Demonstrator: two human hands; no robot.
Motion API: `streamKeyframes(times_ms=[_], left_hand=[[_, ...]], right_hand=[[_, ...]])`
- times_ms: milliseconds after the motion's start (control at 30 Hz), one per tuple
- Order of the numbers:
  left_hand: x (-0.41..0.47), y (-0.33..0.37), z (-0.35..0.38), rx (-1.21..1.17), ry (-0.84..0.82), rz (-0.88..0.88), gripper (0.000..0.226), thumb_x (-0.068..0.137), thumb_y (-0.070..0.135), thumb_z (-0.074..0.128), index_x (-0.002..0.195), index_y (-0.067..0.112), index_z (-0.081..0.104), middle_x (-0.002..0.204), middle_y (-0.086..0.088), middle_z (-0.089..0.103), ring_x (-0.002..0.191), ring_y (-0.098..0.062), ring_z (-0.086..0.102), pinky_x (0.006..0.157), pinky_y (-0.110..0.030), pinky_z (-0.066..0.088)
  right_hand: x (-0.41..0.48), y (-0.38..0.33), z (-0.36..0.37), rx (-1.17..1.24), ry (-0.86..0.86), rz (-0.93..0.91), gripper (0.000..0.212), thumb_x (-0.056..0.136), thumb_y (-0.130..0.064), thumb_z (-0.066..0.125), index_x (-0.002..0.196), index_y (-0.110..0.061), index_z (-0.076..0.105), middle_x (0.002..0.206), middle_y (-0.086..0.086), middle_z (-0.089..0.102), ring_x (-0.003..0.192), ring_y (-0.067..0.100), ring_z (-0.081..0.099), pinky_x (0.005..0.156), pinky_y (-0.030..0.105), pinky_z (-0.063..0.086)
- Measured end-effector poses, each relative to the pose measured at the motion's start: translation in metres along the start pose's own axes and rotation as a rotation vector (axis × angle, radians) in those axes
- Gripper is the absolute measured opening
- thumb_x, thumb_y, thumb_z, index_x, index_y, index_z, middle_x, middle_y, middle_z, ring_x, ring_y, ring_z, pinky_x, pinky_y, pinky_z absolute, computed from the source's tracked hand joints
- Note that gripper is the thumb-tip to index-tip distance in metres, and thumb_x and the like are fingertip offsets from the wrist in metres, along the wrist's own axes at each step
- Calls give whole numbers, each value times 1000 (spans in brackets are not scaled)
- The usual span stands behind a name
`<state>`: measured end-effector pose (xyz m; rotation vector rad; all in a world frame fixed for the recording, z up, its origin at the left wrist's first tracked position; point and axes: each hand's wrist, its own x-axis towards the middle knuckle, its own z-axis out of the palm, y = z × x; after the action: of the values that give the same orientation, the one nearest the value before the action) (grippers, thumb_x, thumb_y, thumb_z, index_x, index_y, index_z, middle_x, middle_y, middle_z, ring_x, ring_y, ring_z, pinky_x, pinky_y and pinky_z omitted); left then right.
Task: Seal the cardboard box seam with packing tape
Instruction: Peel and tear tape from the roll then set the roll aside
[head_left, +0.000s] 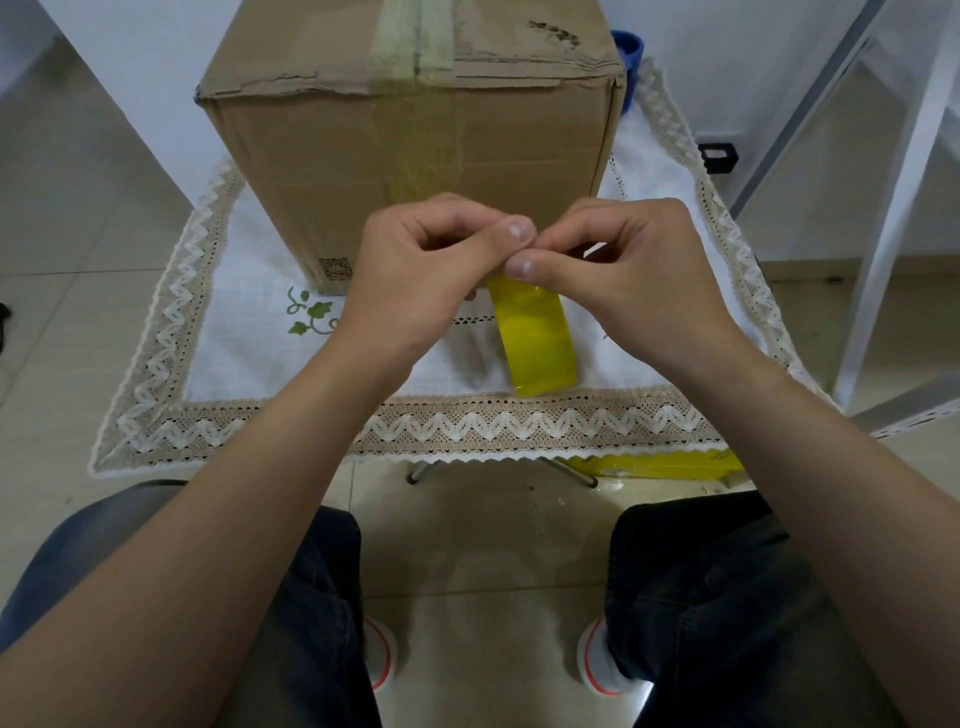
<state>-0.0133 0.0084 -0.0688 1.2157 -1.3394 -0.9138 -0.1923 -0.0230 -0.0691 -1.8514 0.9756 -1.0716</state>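
A tall cardboard box (410, 156) stands on a small table covered by a white lace-edged cloth (249, 364). Old pale tape runs over its top seam and down its front face. In front of the box, my left hand (431, 275) and my right hand (623, 280) meet, thumbs and fingertips pinched together on the top end of a strip of yellow packing tape (535, 343). The strip hangs down from my fingers over the cloth. Its upper end is hidden by my fingers.
More yellow tape (670, 465) lies on the floor under the table's front right edge. A blue object (628, 52) shows behind the box's right corner. A white metal frame (893, 208) stands at the right. My knees sit below the table edge.
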Motion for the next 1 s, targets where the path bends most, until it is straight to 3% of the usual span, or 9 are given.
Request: streamKeyframes(times_ms=[100,200,233,333,433,600,733,1000], left_hand=[[-1,1,-1,-36,-5,-90,21,102,24,61,94,29,80,91,3,75,82,-10,67,67,-30,52],[-1,-2,-3,-2,15,-220,13,100,33,62,100,23,70,88,5,69,83,-12,66,71,-35,58],[-1,-4,-4,2,-8,-279,20,97,37,65,102,18,65,89,5,69,85,-14,69,78,-38,62],[-8,-7,1,-149,-178,-433,43,100,39,60,120,0,61,112,-14,74,103,-28,75,94,-47,61],[-14,-7,8,-231,-263,-479,39,105,31,54,126,-1,62,124,-23,72,111,-34,73,93,-44,62],[-14,-12,14,-243,-290,-426,27,102,15,59,122,-1,67,118,-24,73,110,-37,72,91,-38,62],[-14,-12,16,-239,-282,-332,16,98,8,64,111,1,69,101,-16,76,95,-26,73,90,-36,62],[-12,-17,15,-160,-282,-183,7,96,3,66,98,10,67,91,-7,72,86,-16,70,88,-34,60]], right_hand=[[1,3,-3,4,51,14,10,87,-21,84,78,-23,78,71,-3,74,61,4,59,58,15,43],[1,5,-6,-1,90,38,9,87,-20,83,79,-21,79,72,-14,74,63,0,60,60,13,44],[1,6,-6,-10,96,39,8,87,-20,83,80,-20,79,73,-15,74,65,0,61,61,14,45],[2,5,-6,-27,102,24,6,87,-23,83,83,-20,79,75,-16,74,69,0,63,64,17,49],[3,3,-6,-17,117,3,7,87,-23,83,81,-24,78,75,-16,73,68,0,61,64,17,46],[5,5,-8,-15,190,19,13,85,-24,84,77,-30,76,83,-5,67,76,9,60,70,20,47],[5,7,-10,71,239,143,11,81,-22,88,77,-27,79,89,-4,66,77,13,60,69,20,49],[5,5,-4,226,263,282,8,82,-13,85,80,-12,78,97,5,71,70,-3,65,58,12,48]])
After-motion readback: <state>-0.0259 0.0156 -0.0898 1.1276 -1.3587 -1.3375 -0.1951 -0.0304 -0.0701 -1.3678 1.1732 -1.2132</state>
